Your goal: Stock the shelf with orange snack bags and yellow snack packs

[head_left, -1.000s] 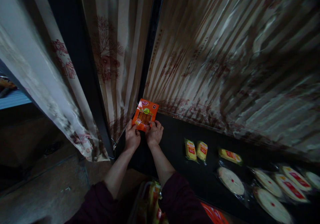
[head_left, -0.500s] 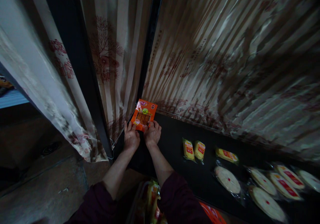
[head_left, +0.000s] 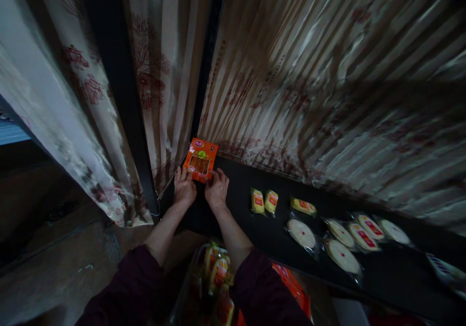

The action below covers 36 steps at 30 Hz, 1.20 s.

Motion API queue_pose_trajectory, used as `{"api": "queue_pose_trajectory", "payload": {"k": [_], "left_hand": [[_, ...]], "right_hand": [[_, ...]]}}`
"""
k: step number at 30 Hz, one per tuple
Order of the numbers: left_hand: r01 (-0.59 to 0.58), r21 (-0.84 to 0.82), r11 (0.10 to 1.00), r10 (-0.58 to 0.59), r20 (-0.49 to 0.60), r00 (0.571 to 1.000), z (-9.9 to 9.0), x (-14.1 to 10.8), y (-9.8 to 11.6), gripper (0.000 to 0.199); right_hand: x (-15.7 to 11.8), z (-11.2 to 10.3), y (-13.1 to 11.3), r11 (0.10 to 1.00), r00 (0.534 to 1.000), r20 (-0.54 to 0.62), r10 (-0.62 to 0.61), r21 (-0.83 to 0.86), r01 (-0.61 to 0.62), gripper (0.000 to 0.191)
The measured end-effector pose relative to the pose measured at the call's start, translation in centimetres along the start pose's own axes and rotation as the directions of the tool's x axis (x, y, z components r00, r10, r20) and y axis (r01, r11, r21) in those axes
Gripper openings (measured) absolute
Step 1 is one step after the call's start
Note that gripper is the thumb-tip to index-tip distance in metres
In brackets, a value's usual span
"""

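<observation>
An orange snack packet [head_left: 201,153] with a see-through window showing brown strips lies at the far left corner of the black shelf [head_left: 240,175], close to the curtains. My left hand [head_left: 184,189] grips its lower left corner. At the lower right corner, the fingers of my right hand [head_left: 217,188] are closed on the packet's edge. Further right on the shelf lie two small yellow packets [head_left: 257,201] side by side and another yellow packet [head_left: 303,206] on its own.
Round pale flatbreads in clear wrap [head_left: 301,233] and red-labelled packs [head_left: 363,237] lie along the shelf. Below its front edge are a clear tub [head_left: 180,292] of yellow packets and an orange bag [head_left: 293,287]. Patterned curtains [head_left: 291,73] and a dark post [head_left: 118,73] border the shelf.
The view has shifted right, so everything appears further left and more of the tub and shelf shows. Both hands stay at the orange packet's lower edge, and the packet keeps its place in the corner.
</observation>
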State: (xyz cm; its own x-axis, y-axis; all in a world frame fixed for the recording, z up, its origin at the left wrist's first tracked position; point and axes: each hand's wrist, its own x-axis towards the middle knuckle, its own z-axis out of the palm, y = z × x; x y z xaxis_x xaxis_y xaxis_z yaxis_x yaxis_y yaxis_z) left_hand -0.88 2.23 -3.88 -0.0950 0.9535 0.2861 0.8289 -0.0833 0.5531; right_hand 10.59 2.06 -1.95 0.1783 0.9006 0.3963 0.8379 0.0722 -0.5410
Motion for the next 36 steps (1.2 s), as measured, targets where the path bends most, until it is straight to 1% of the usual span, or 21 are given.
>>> {"api": "queue_pose_trajectory", "payload": {"k": [2, 5, 8, 10, 15, 18, 22, 26, 28, 30, 31, 33, 36], "left_hand": [[-0.020, 0.011, 1.000, 0.020, 0.028, 0.999, -0.1, -0.5, 0.2, 0.045], [-0.084, 0.017, 0.996, 0.083, 0.047, 0.995, -0.4, -1.7, 0.7, 0.043], [-0.146, 0.021, 0.989, 0.145, 0.049, 0.988, -1.0, -3.2, 1.2, 0.043], [-0.165, 0.011, 0.986, 0.164, 0.053, 0.985, -1.6, -4.2, 1.4, 0.043], [-0.184, -0.068, 0.981, 0.187, 0.037, 0.982, -2.7, -6.6, 2.0, 0.040], [-0.246, -0.147, 0.958, 0.256, 0.053, 0.965, -2.9, -8.5, 2.7, 0.038], [-0.370, -0.282, 0.885, 0.412, 0.107, 0.905, -3.3, -11.8, 4.2, 0.038], [-0.399, -0.383, 0.833, 0.483, 0.153, 0.862, -3.8, -15.7, 6.0, 0.037], [-0.420, -0.401, 0.814, 0.529, 0.216, 0.820, -4.0, -17.8, 6.8, 0.034], [-0.448, -0.381, 0.809, 0.565, 0.292, 0.771, -4.3, -19.8, 7.5, 0.033], [-0.462, -0.360, 0.810, 0.573, 0.323, 0.753, -4.4, -20.8, 7.7, 0.034], [-0.495, -0.315, 0.810, 0.585, 0.369, 0.722, -4.6, -22.6, 8.0, 0.042], [-0.533, -0.270, 0.802, 0.595, 0.441, 0.672, -4.8, -24.6, 8.1, 0.065]], "right_hand": [[-0.6, -0.9, -0.1, 1.000, 1.000, -0.009, -0.020, -0.006, 0.020, 0.031], [-1.9, -2.3, -0.3, 0.999, 0.999, -0.017, -0.045, -0.002, 0.045, 0.029], [-3.8, -3.8, -0.6, 0.999, 0.999, -0.006, -0.053, 0.010, 0.053, 0.028], [-5.2, -4.9, -0.8, 0.999, 0.999, -0.001, -0.041, 0.018, 0.041, 0.027], [-9.1, -7.9, -1.2, 0.999, 1.000, 0.029, -0.002, 0.052, 0.001, 0.028], [-11.6, -10.0, -0.7, 0.997, 1.000, 0.029, 0.010, 0.079, -0.012, 0.029], [-15.2, -13.0, 0.8, 0.993, 0.997, -0.028, 0.066, 0.100, -0.062, 0.029], [-19.0, -15.8, 2.5, 0.988, 0.988, -0.078, 0.132, 0.095, -0.124, 0.029], [-21.0, -17.2, 3.3, 0.985, 0.983, -0.090, 0.161, 0.069, -0.156, 0.031], [-23.1, -18.5, 4.3, 0.981, 0.975, -0.109, 0.193, 0.027, -0.191, 0.032], [-24.3, -19.2, 4.9, 0.977, 0.969, -0.123, 0.213, 0.002, -0.214, 0.034], [-26.5, -20.2, 6.2, 0.962, 0.955, -0.145, 0.259, -0.052, -0.269, 0.037], [-29.6, -21.0, 8.1, 0.917, 0.921, -0.146, 0.361, -0.124, -0.379, 0.044]]}}
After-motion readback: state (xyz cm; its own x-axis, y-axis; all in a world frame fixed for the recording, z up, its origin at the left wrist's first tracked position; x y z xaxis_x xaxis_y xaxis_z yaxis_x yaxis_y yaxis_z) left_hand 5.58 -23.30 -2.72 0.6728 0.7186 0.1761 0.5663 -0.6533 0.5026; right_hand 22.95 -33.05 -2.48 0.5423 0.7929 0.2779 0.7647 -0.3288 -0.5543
